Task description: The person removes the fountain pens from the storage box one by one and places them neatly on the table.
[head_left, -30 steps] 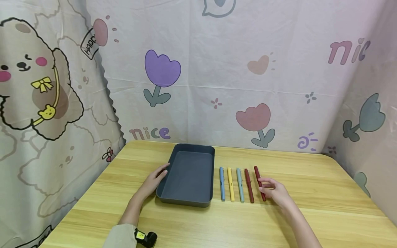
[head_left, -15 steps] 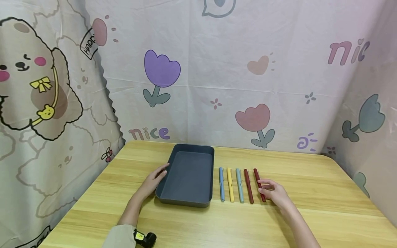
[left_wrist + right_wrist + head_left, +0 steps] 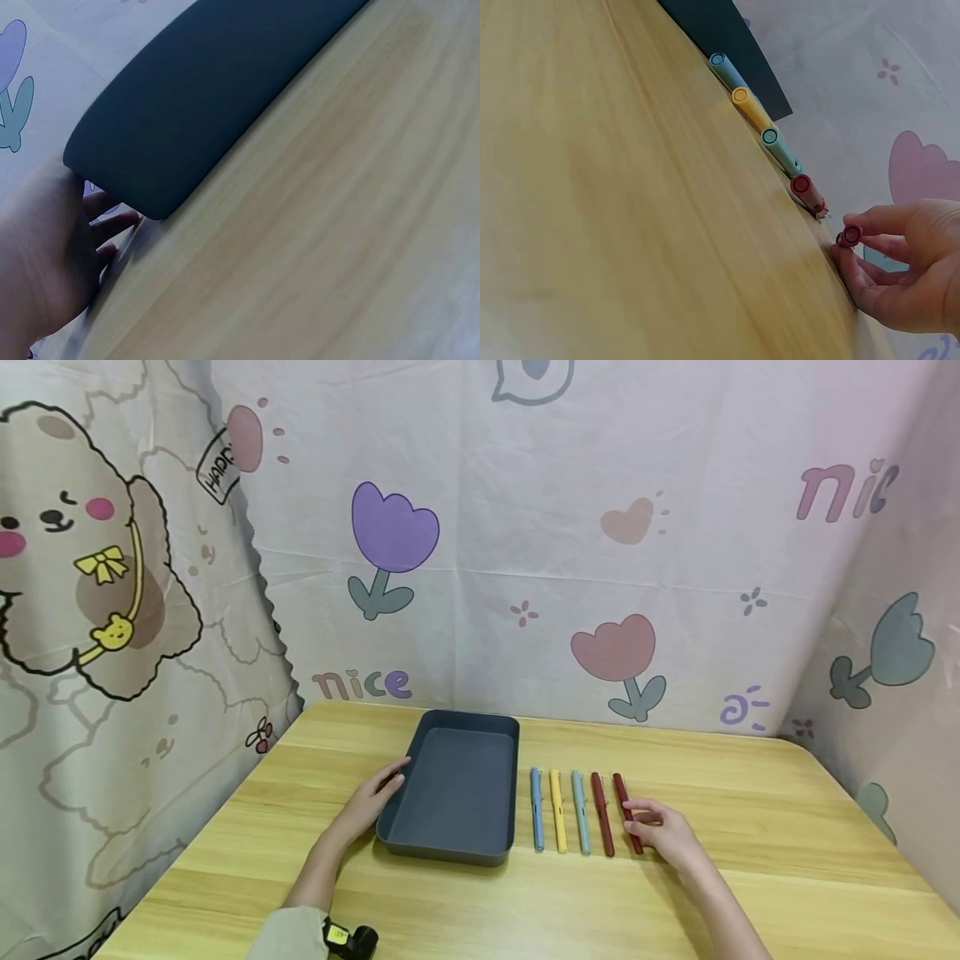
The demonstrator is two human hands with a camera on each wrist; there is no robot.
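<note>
Near the right end of a row of pens, my right hand (image 3: pixel 663 835) pinches a dark red pen (image 3: pixel 621 789) between thumb and fingers; its end (image 3: pixel 850 235) shows between the fingertips in the right wrist view. To its left lie another dark red pen (image 3: pixel 602 814), a light green pen (image 3: pixel 581 814), a yellow pen (image 3: pixel 558 810) and a blue pen (image 3: pixel 537 810), roughly parallel. My left hand (image 3: pixel 365 802) touches the left rim of a dark grey tray (image 3: pixel 457 853) with relaxed fingers. In the left wrist view, the tray partly hides that hand (image 3: pixel 49 247).
Everything stands on a light wooden table (image 3: pixel 480 910). A printed cloth (image 3: pixel 517 527) hangs behind it and at both sides. The pens lie just right of the tray. On my left wrist is a black strapped device (image 3: pixel 352 938).
The far end of the pinched dark red pen has come slightly nearer, more level with the pen beside it. My left hand and the tray stay put; the head view tilts slightly.
</note>
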